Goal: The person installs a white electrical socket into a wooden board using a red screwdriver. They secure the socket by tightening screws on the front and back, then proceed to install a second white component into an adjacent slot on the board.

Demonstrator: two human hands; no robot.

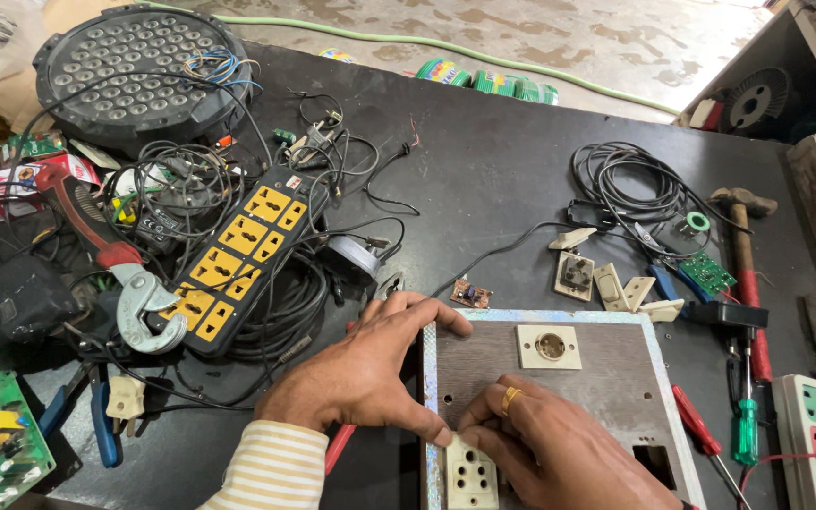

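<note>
A brown wooden switchboard panel [606,378] with a shiny border lies at the near edge of the black table. A round cream socket [549,347] is set in its top. My left hand [361,368] grips the panel's left edge, thumb near the lower corner. My right hand [545,444], with a gold ring, presses a cream multi-pin socket [471,477] at the panel's lower left. A rectangular cut-out [655,463] shows at the lower right of the panel.
A black and yellow power strip [238,260] lies among tangled cables, beside a red-handled wrench [106,250] and a round LED lamp [139,71]. Right of the panel lie screwdrivers [743,416], a hammer [743,255], loose switches [606,283], a coiled cable [630,184].
</note>
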